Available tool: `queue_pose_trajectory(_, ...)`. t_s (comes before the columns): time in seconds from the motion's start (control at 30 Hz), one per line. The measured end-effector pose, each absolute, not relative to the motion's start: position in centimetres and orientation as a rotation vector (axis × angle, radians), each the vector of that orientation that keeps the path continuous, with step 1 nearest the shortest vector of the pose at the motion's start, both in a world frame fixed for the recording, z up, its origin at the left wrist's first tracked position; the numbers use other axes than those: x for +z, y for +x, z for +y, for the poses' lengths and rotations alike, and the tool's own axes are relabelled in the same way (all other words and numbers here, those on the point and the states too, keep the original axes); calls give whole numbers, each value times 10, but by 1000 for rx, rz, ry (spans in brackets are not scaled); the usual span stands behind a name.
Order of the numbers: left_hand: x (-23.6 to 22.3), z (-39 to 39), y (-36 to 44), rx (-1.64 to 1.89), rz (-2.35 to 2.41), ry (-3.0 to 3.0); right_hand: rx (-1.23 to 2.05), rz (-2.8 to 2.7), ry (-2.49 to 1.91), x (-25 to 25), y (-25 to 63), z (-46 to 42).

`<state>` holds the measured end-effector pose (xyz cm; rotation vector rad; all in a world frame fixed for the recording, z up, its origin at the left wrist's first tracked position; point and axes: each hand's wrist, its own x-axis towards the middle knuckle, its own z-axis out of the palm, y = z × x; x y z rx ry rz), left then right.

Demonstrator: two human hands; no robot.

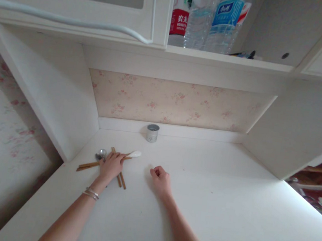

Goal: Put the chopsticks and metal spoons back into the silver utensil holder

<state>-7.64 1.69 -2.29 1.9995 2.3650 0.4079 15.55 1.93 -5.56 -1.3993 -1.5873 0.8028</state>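
Note:
My left hand (111, 166) lies palm down over a loose pile of wooden chopsticks (122, 179) and spoons, its fingers reaching out across them. Other chopsticks (87, 165) stick out to the left from under it. A metal spoon (102, 152) shows its round bowl just beyond the hand, and a white spoon (135, 154) points off to the right of the fingertips. The palm hides the middle of the pile. Resting on the white surface, my right hand (161, 180) is curled into a loose fist, with nothing visible in it, apart from the utensils.
A grey perforated metal cup (152, 133) stands against the back ledge. Overhead, a white shelf (228, 61) holds several plastic bottles (202, 19), and a white cable (73, 20) hangs in front of the cabinet. White side panels (294, 122) bound the white countertop (225, 216).

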Motion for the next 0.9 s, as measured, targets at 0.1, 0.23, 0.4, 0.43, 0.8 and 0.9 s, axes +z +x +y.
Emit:
queue_pose_trajectory(0.1, -25, -19, -71, 454, 2455, 1978, 799, -1614, -1406, -56, 156, 17)
queue_pose_trajectory(0.23, -29, -58, -63, 513, 2534, 1971, 807, -1673, -1422, -57, 155, 10)
queue_pose_trajectory(0.4, -32, -69, -59, 573, 2525, 1988, 882, -1762, -1464, -55, 151, 15)
queue_pose_trajectory(0.43, -32, -67, -60, 589, 2509, 1993, 911, -1784, -1476, -52, 150, 21)
queue_pose_trajectory(0.8, -24, -69, -53, 1195, 1889, 2204, 739, -2053, -1645, 15, 133, 143)
queue_pose_trajectory(0.9, -19, -80, -42, 1144, 1652, 2210, 636, -2116, -1707, 24, 120, 165)
